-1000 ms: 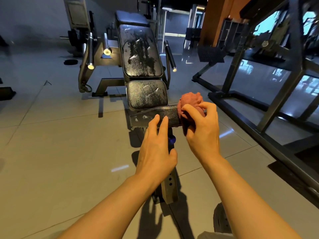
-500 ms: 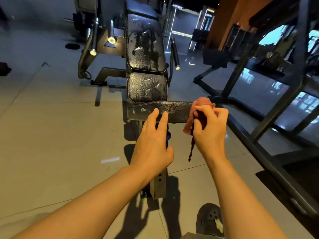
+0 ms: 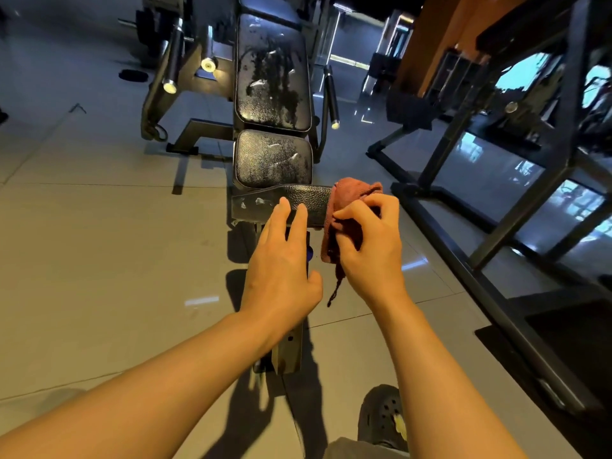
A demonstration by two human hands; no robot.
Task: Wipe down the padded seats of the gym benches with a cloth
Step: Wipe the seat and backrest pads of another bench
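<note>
While right hand (image 3: 367, 246) pinches cloth (image 3: 347, 207) (no readable labels), left hand (image 3: 281, 260) touches pad (image 3: 298, 203).

Shifted the crumpled red cloth (image 3: 351, 197) from atop the black padded roller (image 3: 299, 205) to its right end.

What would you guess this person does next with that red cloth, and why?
Probably sweep the red cloth leftward along the near pad. The right hand pinches the cloth at that pad's right end, the left hand rests straight fingers on the pad as if steadying it, and pale smears show near its left end.
</note>
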